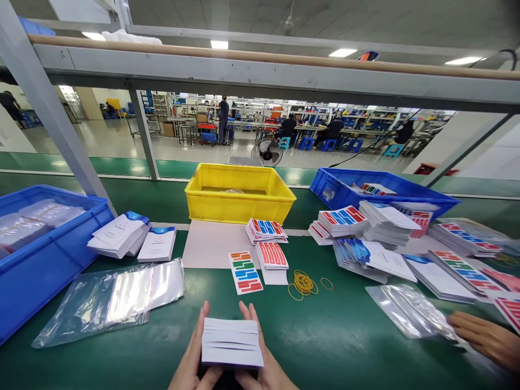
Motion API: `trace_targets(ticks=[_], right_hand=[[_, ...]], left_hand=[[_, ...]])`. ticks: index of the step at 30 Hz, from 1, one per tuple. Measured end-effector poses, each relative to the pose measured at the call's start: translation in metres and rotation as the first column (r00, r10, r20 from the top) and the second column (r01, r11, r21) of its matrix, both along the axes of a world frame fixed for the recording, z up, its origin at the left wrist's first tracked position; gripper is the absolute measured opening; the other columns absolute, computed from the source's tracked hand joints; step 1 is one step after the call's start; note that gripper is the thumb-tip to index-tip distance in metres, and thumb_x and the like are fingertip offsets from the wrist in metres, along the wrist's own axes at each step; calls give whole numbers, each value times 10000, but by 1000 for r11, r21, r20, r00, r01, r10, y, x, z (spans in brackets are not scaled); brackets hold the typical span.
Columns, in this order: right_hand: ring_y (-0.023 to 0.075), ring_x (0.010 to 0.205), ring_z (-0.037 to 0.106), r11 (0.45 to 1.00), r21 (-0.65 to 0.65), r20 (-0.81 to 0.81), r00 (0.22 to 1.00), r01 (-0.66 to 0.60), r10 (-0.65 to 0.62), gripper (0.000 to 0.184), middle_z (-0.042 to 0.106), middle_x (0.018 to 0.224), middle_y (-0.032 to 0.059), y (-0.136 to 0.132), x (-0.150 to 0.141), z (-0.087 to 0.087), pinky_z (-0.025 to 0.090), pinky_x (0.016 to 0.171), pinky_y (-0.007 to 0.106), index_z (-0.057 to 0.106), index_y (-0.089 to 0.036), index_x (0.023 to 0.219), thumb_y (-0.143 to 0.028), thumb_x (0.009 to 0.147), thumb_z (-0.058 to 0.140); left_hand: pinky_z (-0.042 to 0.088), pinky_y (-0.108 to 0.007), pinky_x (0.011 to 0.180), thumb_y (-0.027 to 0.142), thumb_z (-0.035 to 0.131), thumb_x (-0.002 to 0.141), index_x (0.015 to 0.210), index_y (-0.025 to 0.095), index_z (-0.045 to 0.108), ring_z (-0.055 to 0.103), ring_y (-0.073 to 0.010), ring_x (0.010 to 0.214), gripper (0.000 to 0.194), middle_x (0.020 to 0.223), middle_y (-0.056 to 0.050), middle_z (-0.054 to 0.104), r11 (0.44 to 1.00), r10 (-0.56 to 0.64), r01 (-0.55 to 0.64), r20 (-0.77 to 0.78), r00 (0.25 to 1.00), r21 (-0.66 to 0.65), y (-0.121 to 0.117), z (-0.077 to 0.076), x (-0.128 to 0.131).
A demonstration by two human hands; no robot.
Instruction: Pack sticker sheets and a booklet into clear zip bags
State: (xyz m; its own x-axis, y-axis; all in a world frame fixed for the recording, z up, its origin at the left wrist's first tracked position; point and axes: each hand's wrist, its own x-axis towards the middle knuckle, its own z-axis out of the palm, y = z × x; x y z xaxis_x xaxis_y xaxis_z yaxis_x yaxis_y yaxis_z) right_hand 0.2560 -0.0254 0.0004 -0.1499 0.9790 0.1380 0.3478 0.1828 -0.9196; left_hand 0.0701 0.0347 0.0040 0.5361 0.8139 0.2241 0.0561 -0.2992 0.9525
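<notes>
Between my two hands is a thick stack of booklets [231,341], its white page edges facing up toward me. My left hand [195,352] presses the left side, fingers pointing forward and thumb at the near edge. On the opposite side my right hand [266,355] grips in the same way. Beyond the stack lie a card with coloured strips [246,272], a pile of red-printed cards [272,262] and a loose heap of yellow rubber bands [303,284]. A pile of cards with red and blue strips [266,230] sits just behind.
A yellow bin [239,207] stands ahead, with blue bins [52,254] [325,187] at left and back right. White booklets [122,233] and clear plastic bags [89,303] lie left. Stacked booklets [385,222] crowd the right. Another person's hand [483,336] touches plastic bags [410,309].
</notes>
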Motion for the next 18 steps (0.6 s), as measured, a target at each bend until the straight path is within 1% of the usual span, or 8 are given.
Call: trace_targets(ticks=[2, 4, 6, 8, 11, 15, 17, 18], right_hand=[[258, 1371, -25, 999, -10, 95, 995, 42, -41, 1013, -65, 1508, 129, -1, -1, -8, 139, 1088, 480, -222, -150, 1393, -108, 723, 537], [278, 1367, -39, 996, 3, 160, 983, 88, -87, 1050, -67, 1509, 121, -4, -2, -14, 140, 1086, 504, -222, -156, 1393, -75, 686, 551], [289, 1365, -35, 995, 18, 204, 974, 99, -100, 1011, -68, 1509, 111, -7, -2, -17, 153, 1085, 514, -190, -161, 1405, -86, 712, 543], [282, 1369, 27, 997, 21, 213, 974, 73, -76, 900, 4, 1513, 112, -9, 0, -16, 194, 1083, 500, -128, -171, 1423, -127, 786, 505], [265, 1344, 224, 999, -12, 174, 984, 46, -44, 746, 238, 1475, 137, -9, 4, -8, 276, 1068, 451, 0, -189, 1442, -221, 864, 470], [264, 1238, 426, 998, -9, 86, 994, 63, -62, 583, 461, 1354, 121, -4, 7, 10, 360, 1012, 408, 309, -225, 1376, -266, 838, 531], [273, 1163, 496, 997, -44, 4, 998, 57, -57, 564, 545, 1269, 108, -5, 6, 20, 404, 960, 390, 421, -218, 1304, -285, 775, 607], [278, 1118, 528, 994, -88, -41, 997, 57, -61, 581, 581, 1220, 103, -7, 5, 24, 425, 927, 381, 457, -210, 1270, -310, 732, 652]], left_hand=[[157, -419, 1106, 332, 515, 833, 1400, 372, 84, 91, -235, 1364, 713, 1511, 13, 98, 1000, -12, 12, -33, 999, -6, -2, -6, -1], [156, -443, 1104, 346, 509, 835, 1403, 368, 43, 70, -239, 1363, 734, 1512, 6, 60, 999, 31, -32, -43, 999, -17, -8, -11, 1], [173, -454, 1100, 355, 468, 854, 1408, 349, 42, 84, -238, 1361, 699, 1510, -11, 70, 995, 96, -98, -45, 994, -26, -15, -13, 4], [206, -444, 1094, 341, 439, 869, 1410, 337, 80, 121, -231, 1359, 650, 1505, -23, 121, 993, 119, -120, -62, 991, -12, -18, -14, 4], [261, -423, 1075, 313, 468, 857, 1401, 308, 192, 212, -232, 1342, 610, 1473, -47, 256, 993, 115, -110, -117, 986, 49, -12, -15, -3], [364, -396, 1018, 310, 577, 784, 1300, 247, 442, 435, -263, 1232, 538, 1351, -93, 469, 996, 47, -34, -169, 984, 81, 5, -18, -20], [407, -391, 985, 361, 644, 720, 1201, 240, 554, 515, -282, 1156, 505, 1264, -91, 562, 996, 89, -87, -138, 986, 23, 9, -15, -23], [432, -394, 962, 402, 667, 687, 1156, 241, 588, 544, -292, 1121, 502, 1215, -86, 603, 990, 124, -130, -115, 986, -45, 8, -13, -23]])
